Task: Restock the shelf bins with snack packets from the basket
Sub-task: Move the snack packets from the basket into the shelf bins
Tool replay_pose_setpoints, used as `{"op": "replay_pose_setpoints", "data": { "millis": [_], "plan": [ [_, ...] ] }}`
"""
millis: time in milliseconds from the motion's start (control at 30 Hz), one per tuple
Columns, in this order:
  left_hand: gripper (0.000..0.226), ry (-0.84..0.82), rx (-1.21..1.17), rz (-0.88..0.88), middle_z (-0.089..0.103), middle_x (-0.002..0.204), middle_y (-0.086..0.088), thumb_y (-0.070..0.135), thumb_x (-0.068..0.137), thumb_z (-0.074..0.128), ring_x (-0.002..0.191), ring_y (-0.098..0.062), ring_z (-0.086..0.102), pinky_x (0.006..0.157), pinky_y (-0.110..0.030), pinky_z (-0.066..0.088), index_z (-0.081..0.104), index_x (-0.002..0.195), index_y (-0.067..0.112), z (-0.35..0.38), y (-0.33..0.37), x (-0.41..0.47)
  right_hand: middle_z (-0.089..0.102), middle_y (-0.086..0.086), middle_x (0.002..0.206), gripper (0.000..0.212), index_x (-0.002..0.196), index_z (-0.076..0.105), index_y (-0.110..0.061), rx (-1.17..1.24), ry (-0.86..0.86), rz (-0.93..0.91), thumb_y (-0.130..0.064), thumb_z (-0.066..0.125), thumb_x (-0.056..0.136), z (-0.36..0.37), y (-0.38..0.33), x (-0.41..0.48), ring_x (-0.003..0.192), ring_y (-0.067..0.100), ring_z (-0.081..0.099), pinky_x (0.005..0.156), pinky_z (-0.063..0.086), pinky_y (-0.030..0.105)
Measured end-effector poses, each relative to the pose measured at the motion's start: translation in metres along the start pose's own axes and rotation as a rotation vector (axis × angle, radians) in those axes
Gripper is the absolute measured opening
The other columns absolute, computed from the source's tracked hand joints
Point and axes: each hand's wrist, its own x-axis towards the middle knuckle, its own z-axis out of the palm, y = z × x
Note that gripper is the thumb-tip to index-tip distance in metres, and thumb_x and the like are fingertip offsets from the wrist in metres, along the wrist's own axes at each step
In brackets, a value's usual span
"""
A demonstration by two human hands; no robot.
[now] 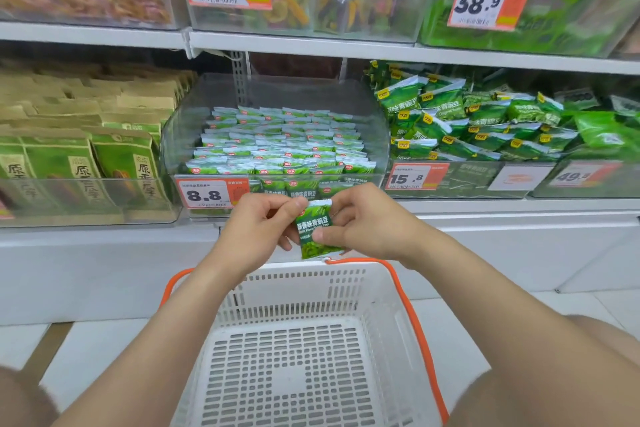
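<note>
A small green snack packet [316, 236] is held up in the air between both hands, just above the far rim of the basket [304, 288] and in front of the clear bin [367, 114]. The left hand [254, 227] has its fingers [292, 207] curled and pinches the top left corner of the packet. The right hand [363, 224] pinches the right side, with the thumb pressed flat on the front and the other fingers tucked behind. The packet is shiny and crinkly, a little rectangle with white letters on it. The basket is white plastic, full of little holes, with a thin orange handle [414, 315]. The bin is see-through with round corners. Inside it, rows of the same small packets [277, 149] stand close together. A price tag [207, 194] on its front reads 8.8
</note>
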Motion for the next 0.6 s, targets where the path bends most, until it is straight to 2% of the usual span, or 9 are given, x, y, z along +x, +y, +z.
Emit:
{"op": "replay_pose_setpoints", "data": {
  "millis": [67,133,200,267,367,400,467,533,600],
  "plan": [
    [0.04,0.08,0.033,0.046,0.066,0.058,-0.002,0.037,0.102,0.065,0.057,-0.028,0.069,0.064,-0.044,0.06,0.073,0.076,0.007,0.001,0.001,0.004,0.039,0.008,0.062,0.037,0.082,0.055,-0.01,0.075,0.001,0.006,-0.027,0.088,0.084,0.001,-0.001,0.002,0.059,0.016,0.047,0.07,0.063,0.039],
    [0.036,0.136,0.07,0.087,0.067,0.058,-0.003,0.037,0.102,0.066,0.054,-0.024,0.069,0.062,-0.038,0.059,0.076,0.077,0.013,0.002,0.005,0.006,0.043,0.004,0.057,0.036,0.086,0.06,-0.008,0.096,0.052,0.017,-0.027,0.089,0.082,0.0,-0.007,0.001,0.056,0.013,0.05,0.068,0.065,0.04],
    [0.035,0.175,0.11,0.136,0.068,0.058,-0.003,0.036,0.103,0.065,0.052,-0.021,0.069,0.06,-0.033,0.056,0.075,0.078,0.014,0.005,0.011,0.008,0.043,-0.003,0.05,0.038,0.076,0.055,-0.013,0.028,0.091,0.0,-0.029,0.089,0.082,-0.005,-0.012,0.003,0.05,0.012,0.04,0.057,0.05,0.032],
    [0.034,0.202,0.144,0.172,0.068,0.059,-0.003,0.036,0.103,0.064,0.053,-0.019,0.069,0.06,-0.033,0.056,0.074,0.08,0.014,0.006,0.017,0.011,0.035,-0.003,0.053,0.046,0.071,0.047,-0.015,0.019,0.099,-0.026,-0.03,0.089,0.082,-0.012,-0.013,0.005,0.053,0.015,0.03,0.058,0.03,0.029],
    [0.023,0.273,0.19,0.274,0.071,0.07,0.002,0.034,0.102,0.067,0.06,-0.016,0.07,0.06,-0.03,0.056,0.073,0.086,0.018,0.01,0.03,0.016,0.042,0.004,0.065,0.038,0.094,0.062,-0.007,0.077,0.125,-0.078,-0.032,0.088,0.083,-0.021,-0.015,0.009,0.06,0.017,0.037,0.061,0.032,0.033],
    [0.019,0.316,0.248,0.344,0.071,0.076,0.006,0.033,0.103,0.066,0.064,-0.013,0.069,0.061,-0.028,0.053,0.071,0.089,0.02,0.011,0.033,0.018,0.05,0.002,0.065,0.034,0.103,0.065,-0.011,0.08,0.178,-0.098,-0.028,0.087,0.084,-0.025,-0.017,0.01,0.057,0.016,0.043,0.059,0.036,0.032],
    [0.012,0.375,0.396,0.462,0.067,0.091,0.01,0.028,0.104,0.063,0.073,-0.007,0.063,0.067,-0.027,0.048,0.07,0.098,0.021,0.012,0.039,0.024,0.069,-0.009,0.072,0.027,0.102,0.067,-0.023,0.022,0.384,-0.194,-0.023,0.086,0.084,-0.038,-0.022,0.016,0.059,0.01,0.06,0.059,0.047,0.027],
    [0.01,0.347,0.496,0.485,0.065,0.103,0.009,0.018,0.103,0.061,0.084,-0.006,0.059,0.076,-0.025,0.046,0.069,0.109,0.02,0.01,0.04,0.033,0.074,-0.009,0.084,0.025,0.096,0.063,-0.028,-0.045,0.594,-0.274,-0.024,0.084,0.083,-0.052,-0.02,0.023,0.076,0.016,0.069,0.069,0.054,0.032],
    [0.02,0.243,0.592,0.459,0.066,0.111,0.008,0.013,0.1,0.06,0.097,-0.01,0.059,0.088,-0.026,0.045,0.069,0.116,0.021,0.008,0.037,0.043,0.071,-0.01,0.094,0.028,0.099,0.057,-0.033,-0.208,0.666,-0.28,-0.025,0.08,0.086,-0.064,-0.011,0.029,0.089,0.027,0.065,0.078,0.052,0.038]
  ]
}}
